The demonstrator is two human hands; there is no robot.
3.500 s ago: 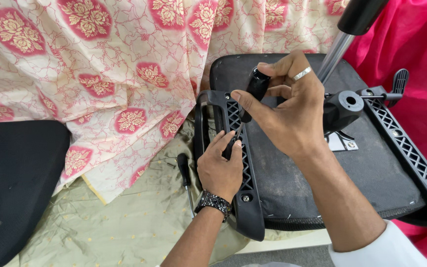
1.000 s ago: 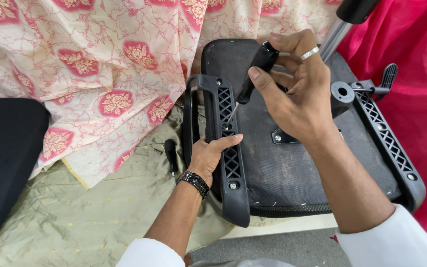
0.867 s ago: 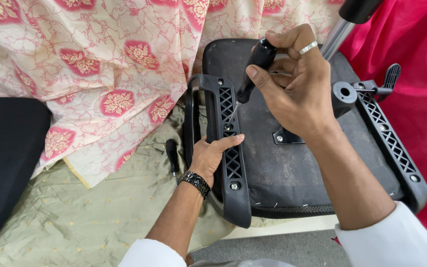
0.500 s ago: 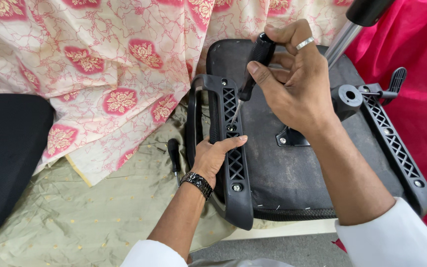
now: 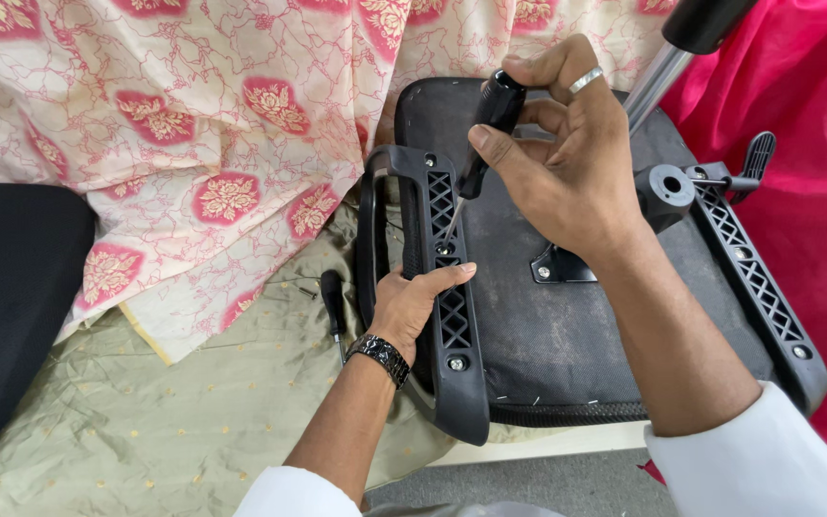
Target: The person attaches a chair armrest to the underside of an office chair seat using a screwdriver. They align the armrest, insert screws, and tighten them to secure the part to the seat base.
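Driving a black-handled screwdriver (image 5: 483,134), I keep my right hand (image 5: 567,163) clenched round its handle, tip set at a screw in the black lattice armrest (image 5: 444,287) of the upturned chair seat (image 5: 567,325). My left hand (image 5: 413,302) grasps the armrest beside that screw. A tilted shaft could slip off and jab my left fingers. A second screwdriver (image 5: 334,302) lies on the olive cloth (image 5: 145,421).
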